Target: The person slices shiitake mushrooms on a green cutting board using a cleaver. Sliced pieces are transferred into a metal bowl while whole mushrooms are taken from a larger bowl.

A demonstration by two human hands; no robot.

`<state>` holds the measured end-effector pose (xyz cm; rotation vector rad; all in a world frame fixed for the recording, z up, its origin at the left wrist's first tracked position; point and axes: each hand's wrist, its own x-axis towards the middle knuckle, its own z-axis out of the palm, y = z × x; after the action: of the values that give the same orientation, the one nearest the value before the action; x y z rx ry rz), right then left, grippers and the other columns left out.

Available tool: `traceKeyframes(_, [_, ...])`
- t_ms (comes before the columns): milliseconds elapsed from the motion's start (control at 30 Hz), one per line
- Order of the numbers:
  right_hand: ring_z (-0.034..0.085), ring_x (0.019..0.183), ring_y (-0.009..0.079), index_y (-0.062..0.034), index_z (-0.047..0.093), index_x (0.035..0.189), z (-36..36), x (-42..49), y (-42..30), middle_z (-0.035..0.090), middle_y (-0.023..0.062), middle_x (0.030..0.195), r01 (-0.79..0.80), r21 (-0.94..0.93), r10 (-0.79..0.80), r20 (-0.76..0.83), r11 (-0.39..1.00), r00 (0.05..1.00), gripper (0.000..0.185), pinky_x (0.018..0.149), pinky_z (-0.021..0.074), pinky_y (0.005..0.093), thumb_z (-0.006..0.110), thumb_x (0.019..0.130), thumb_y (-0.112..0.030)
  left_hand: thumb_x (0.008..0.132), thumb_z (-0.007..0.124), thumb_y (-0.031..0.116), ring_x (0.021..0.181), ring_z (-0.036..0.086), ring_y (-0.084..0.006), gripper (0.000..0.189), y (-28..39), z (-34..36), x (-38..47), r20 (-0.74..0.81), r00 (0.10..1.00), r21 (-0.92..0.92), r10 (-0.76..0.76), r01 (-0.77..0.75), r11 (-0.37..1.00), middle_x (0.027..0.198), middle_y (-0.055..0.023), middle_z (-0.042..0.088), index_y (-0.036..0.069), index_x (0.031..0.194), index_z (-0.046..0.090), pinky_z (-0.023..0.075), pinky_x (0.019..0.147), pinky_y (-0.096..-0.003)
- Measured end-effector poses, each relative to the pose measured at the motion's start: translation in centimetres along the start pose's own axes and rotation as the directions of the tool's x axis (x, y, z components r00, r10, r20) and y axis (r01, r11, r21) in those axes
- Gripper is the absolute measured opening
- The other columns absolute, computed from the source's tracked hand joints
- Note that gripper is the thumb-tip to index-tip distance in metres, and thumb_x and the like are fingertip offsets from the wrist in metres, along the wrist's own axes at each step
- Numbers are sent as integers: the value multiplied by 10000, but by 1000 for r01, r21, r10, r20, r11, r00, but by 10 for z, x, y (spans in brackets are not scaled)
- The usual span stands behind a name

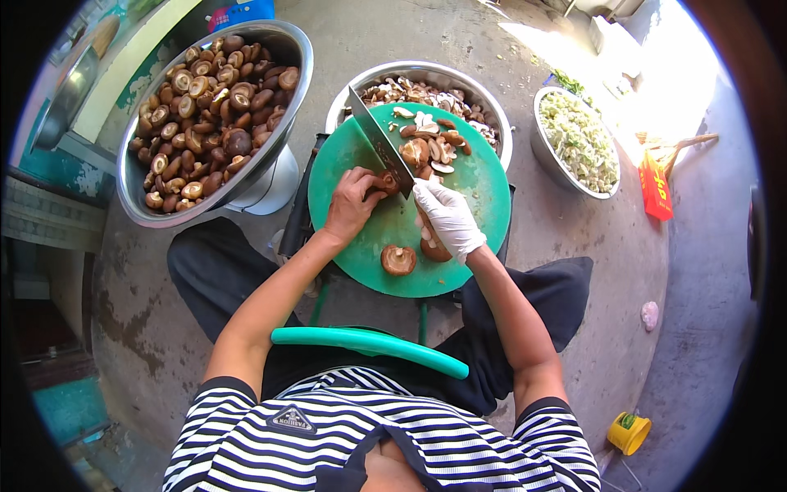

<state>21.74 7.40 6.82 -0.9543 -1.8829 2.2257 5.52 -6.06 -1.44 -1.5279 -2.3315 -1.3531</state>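
On a round green cutting board [381,270], my bare left hand [353,203] steadies a brown mushroom [387,183] with its fingertips. My right hand [446,215], in a white glove, grips a cleaver [381,141] whose broad blade stands beside that mushroom and points up and left. A whole mushroom [398,260] lies stem side up near the board's lower edge. Another mushroom [435,251] is partly hidden under my right hand. Sliced mushrooms [439,150] lie right of the blade. Behind the board, a metal basin [501,117] holds many cut mushroom pieces.
A large metal bowl [305,61] of whole mushrooms stands at the left on a white bucket [276,184]. At the right are a metal bowl [550,157] of pale green chopped food and a red bag [655,187]. A green curved plastic rim [369,344] lies across my lap.
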Motion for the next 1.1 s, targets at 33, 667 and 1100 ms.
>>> traceKeyframes(33, [523, 454, 63, -94, 615, 1297, 4, -3, -9, 587, -17, 660, -23, -20, 23, -17, 1000, 1000, 374, 381, 388, 217, 584, 1036, -360, 777, 787, 55, 971, 639, -301, 189, -1, 0, 1, -10, 1000, -6, 3, -3, 1000, 1017, -94, 648, 35, 945, 702, 523, 832, -388])
traceKeyframes(667, [519, 460, 54, -108, 621, 1275, 8, 4, -3, 587, -22, 675, 54, -84, -56, -21, 995, 998, 341, 387, 376, 213, 575, 1042, -353, 807, 725, 5, 938, 652, -302, 120, -13, 6, 10, -35, 996, -20, 82, -83, 996, 975, -94, 661, 41, 915, 686, 531, 801, -385])
traceKeyframes(1100, [530, 456, 67, -99, 615, 1296, 9, -8, -20, 590, -17, 666, 39, -22, -39, -9, 999, 999, 365, 381, 389, 218, 581, 1038, -354, 805, 712, -10, 924, 662, -299, 110, -12, 8, 8, -45, 998, -92, 35, -39, 995, 959, -98, 659, 37, 901, 685, 539, 788, -374])
